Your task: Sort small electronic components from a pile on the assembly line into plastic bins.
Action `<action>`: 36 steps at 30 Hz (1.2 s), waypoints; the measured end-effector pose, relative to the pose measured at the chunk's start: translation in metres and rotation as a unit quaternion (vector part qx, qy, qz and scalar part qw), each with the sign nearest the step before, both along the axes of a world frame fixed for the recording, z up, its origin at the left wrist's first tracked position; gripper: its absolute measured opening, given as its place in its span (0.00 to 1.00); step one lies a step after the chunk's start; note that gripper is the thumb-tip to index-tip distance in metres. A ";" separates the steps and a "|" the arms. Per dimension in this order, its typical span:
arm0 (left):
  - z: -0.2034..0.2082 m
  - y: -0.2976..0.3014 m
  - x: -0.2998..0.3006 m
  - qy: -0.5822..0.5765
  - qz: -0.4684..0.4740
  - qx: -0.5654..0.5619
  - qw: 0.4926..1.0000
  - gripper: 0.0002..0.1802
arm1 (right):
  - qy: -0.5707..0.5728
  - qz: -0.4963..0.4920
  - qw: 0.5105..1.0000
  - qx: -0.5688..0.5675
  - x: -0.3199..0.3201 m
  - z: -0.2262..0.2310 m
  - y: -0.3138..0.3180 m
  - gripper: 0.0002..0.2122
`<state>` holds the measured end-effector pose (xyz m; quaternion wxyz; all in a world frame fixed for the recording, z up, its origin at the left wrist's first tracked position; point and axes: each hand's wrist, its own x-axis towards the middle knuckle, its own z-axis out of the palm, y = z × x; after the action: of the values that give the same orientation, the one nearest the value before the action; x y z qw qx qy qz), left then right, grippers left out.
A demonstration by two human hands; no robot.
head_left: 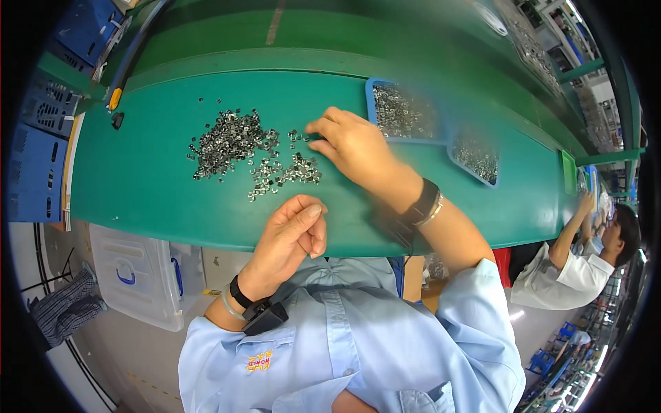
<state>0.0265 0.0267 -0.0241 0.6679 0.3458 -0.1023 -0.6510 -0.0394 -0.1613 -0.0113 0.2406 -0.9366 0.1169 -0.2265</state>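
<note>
Small black and silver metal pieces lie on the green work surface (138, 199), in a large dark heap (231, 141) at left and a looser, shinier cluster (299, 168) to its right. My right hand (358, 151) hovers at the right side of a few stray pieces (296, 136), thumb and forefinger apart; I make out nothing between them. Close to the near edge, my left hand (296, 226) is closed, fingers curled in against the thumb. Whether it holds a piece is hidden.
Two blue trays of small metal parts, one (370, 103) behind my right hand and another (475, 177) further right, look partly blurred. A yellow-tipped cutter (115, 100) is at far left. Below stands a clear plastic box (138, 275). Another person (571, 268) works at right.
</note>
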 end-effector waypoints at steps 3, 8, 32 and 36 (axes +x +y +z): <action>0.000 0.004 0.003 0.035 0.001 -0.002 0.999 0.08 | 0.084 -0.024 0.995 -0.042 0.016 -0.005 0.005 0.06; 0.004 0.001 0.008 0.011 0.011 -0.003 1.000 0.10 | 0.027 0.011 0.997 0.068 -0.002 -0.002 0.008 0.06; 0.023 -0.020 -0.020 -0.114 -0.003 0.024 0.993 0.12 | -0.127 -0.016 0.989 0.068 -0.088 0.005 0.047 0.11; 0.026 -0.022 -0.022 -0.107 0.008 0.018 0.994 0.10 | -0.136 -0.021 0.989 0.059 -0.088 0.004 0.050 0.10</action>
<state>0.0044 0.0047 0.0015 0.6519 0.4262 -0.1586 -0.6068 -0.1276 -0.1117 -0.0069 0.3041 -0.8786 0.1158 -0.3495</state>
